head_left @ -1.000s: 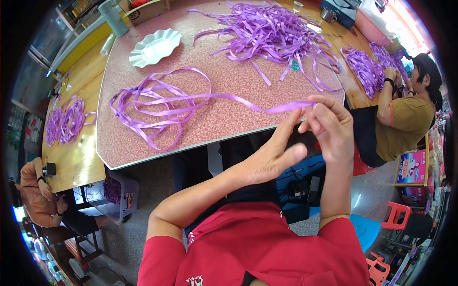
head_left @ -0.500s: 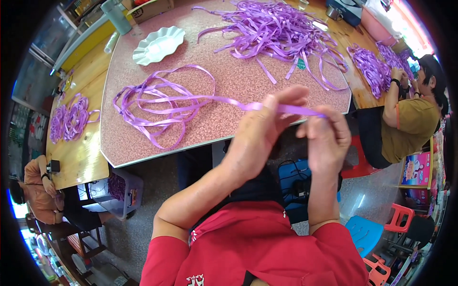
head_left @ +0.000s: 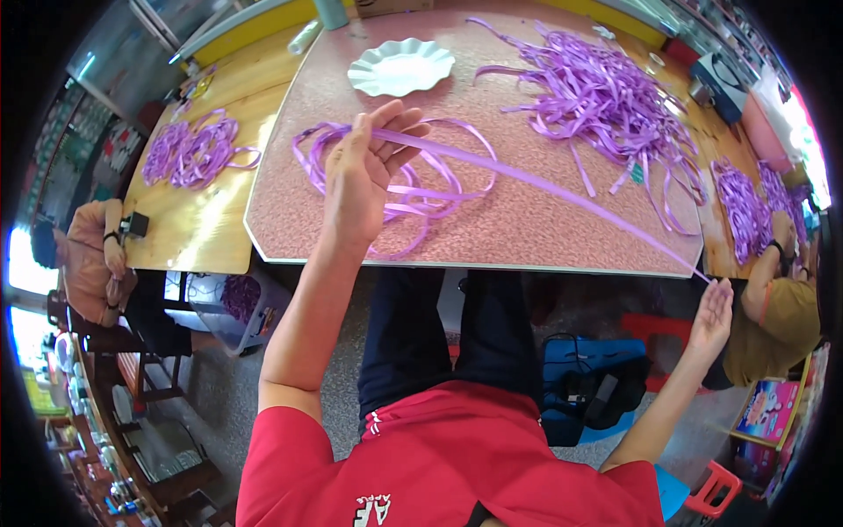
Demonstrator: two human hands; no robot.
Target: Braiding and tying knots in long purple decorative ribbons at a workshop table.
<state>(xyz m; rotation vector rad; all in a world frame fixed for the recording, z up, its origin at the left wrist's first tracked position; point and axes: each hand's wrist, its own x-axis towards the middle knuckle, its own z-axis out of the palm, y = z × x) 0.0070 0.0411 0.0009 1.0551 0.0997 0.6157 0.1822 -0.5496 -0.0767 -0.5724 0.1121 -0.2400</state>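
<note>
Left hand (head_left: 364, 180) raised over the bench (head_left: 544, 220), fingers (head_left: 399, 119) loosely curled, pinching one end of a purple ribbon strip (head_left: 544, 186). Strip runs taut, slanting to the right hand (head_left: 713, 316) below the bench edge; its fingers close narrowly on the far end. Looped ribbon coil (head_left: 413, 189) lies under the left hand. White scalloped plate (head_left: 400, 67) behind; loose ribbon pile (head_left: 606, 97) to the right.

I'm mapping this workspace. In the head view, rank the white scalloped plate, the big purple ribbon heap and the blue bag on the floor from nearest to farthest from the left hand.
1. White scalloped plate: on the table just beyond the left hand.
2. Big purple ribbon heap: on the table, off to the right.
3. Blue bag: on the floor below the table, lower right.
</note>
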